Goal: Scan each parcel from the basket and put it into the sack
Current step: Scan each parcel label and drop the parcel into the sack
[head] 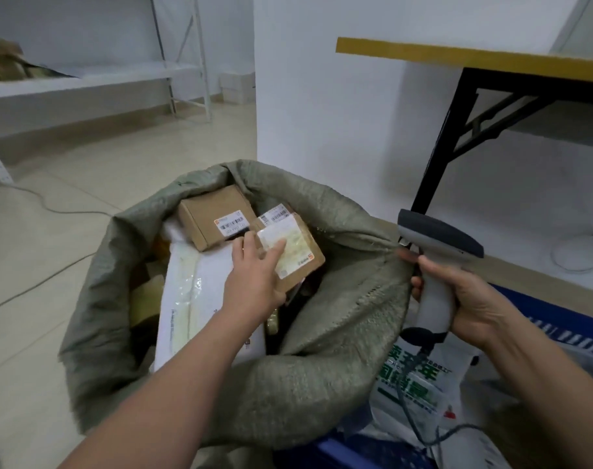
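pale glossy floor tiles (85, 170) spread out to my left with a thin cable (51, 211) lying across them, and beyond them a white metal shelf rack (85, 79) stands by the far wall, with some brown bundles (4, 62) at its left end. straight ahead of me a plain white wall (322, 96) juts out as a corner, and a few white boxes (237, 86) sit on the floor just past it. on my right stands a table (474, 59) with a yellow-edged top and black legs, a round white base (579, 255) on the floor beneath it.
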